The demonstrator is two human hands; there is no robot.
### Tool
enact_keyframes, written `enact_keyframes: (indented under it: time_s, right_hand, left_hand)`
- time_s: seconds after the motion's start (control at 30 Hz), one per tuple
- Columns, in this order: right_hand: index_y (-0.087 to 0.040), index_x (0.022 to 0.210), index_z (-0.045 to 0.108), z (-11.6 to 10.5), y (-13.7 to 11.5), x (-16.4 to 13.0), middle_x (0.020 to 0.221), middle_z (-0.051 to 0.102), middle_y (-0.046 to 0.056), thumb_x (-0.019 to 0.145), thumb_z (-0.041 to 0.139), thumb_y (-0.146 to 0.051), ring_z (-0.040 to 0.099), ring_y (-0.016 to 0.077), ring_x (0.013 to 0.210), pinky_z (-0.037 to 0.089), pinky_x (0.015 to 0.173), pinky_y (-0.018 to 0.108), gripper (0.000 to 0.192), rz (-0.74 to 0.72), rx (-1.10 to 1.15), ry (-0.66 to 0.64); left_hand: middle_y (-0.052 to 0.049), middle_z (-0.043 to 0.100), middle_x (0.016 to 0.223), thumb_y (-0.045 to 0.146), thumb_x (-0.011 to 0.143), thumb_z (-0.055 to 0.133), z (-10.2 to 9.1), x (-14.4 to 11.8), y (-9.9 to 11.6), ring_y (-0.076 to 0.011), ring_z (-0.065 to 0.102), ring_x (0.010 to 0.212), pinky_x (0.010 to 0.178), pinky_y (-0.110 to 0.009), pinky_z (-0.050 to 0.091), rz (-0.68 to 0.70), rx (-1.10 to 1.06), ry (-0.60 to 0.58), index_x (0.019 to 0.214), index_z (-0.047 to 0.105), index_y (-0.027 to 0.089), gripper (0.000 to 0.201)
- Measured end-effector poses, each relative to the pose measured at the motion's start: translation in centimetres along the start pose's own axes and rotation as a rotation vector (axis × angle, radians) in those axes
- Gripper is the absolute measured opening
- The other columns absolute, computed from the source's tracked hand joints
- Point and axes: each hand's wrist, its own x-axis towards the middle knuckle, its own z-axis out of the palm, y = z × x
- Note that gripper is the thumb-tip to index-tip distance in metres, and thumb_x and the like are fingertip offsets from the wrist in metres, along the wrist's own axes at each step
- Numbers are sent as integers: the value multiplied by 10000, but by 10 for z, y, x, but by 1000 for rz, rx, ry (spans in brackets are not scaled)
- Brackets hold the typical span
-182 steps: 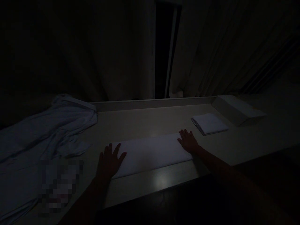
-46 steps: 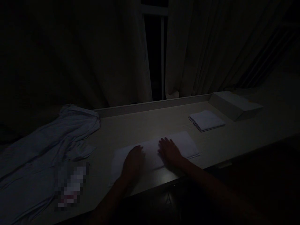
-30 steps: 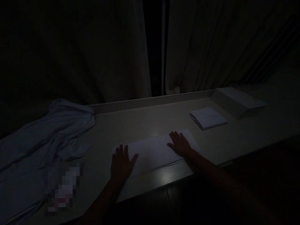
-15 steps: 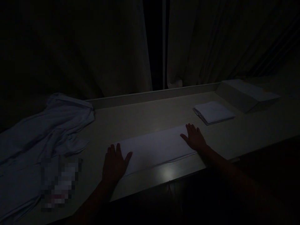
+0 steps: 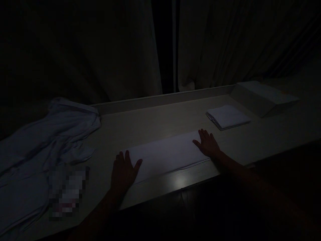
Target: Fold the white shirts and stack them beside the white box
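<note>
1. A long white cloth (image 5: 165,155) lies flat on the pale table (image 5: 155,124), near its front edge, folded into a narrow strip that runs from lower left to upper right.
2. The cloth looks smooth and even, with no clear wrinkles in the dim light; its near long edge shows as a thin layered line, which suggests more than one layer.
3. The left hand (image 5: 123,172) rests palm down on the left end of the strip, fingers spread wide and flat, gripping nothing.
4. The right hand (image 5: 207,144) lies palm down on the right end, fingers stretched out and slightly apart, pressing on the fabric without closing around it.
5. A small folded white cloth (image 5: 227,116) sits farther back and to the right, well apart from the strip.
6. Just beyond it a pale wedge-shaped box (image 5: 263,97) stands against the table's raised back rim.
7. A heap of crumpled white fabric (image 5: 42,140) covers the left end of the table.
8. Dark curtains (image 5: 100,50) hang behind the table, with a narrow gap between them.
</note>
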Motion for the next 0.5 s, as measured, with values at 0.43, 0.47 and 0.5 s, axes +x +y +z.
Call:
enact_keyframes:
  time_s: [0.43, 0.47, 0.5]
  right_hand:
    - [-122, 1549, 235, -9, 0, 0, 1609, 222, 146, 901, 154, -766, 159, 331, 1485, 115, 1192, 541, 917, 12, 29, -24]
    - [-123, 1546, 247, -12, -1, 1, 1610, 216, 148, 897, 165, -770, 140, 344, 1487, 90, 1190, 562, 920, 14, 33, -23]
    - [-125, 1543, 255, -16, -6, 2, 1613, 203, 148, 893, 177, -773, 109, 356, 1490, 54, 1186, 584, 922, 16, 37, -9]
  left_hand:
    - [-281, 254, 1560, 705, 875, 272, -4, -2, 2, -391, 251, 1448, 1160, -491, 217, 15, 16, 21, 1496, 261, 10, 933]
    - [-285, 263, 1555, 703, 878, 270, -4, -2, 2, -392, 259, 1444, 1158, -493, 219, 15, 20, 21, 1493, 266, 8, 928]
    - [-287, 267, 1552, 700, 880, 270, -5, -2, 2, -394, 265, 1441, 1155, -498, 221, 17, 19, 17, 1493, 267, 8, 924]
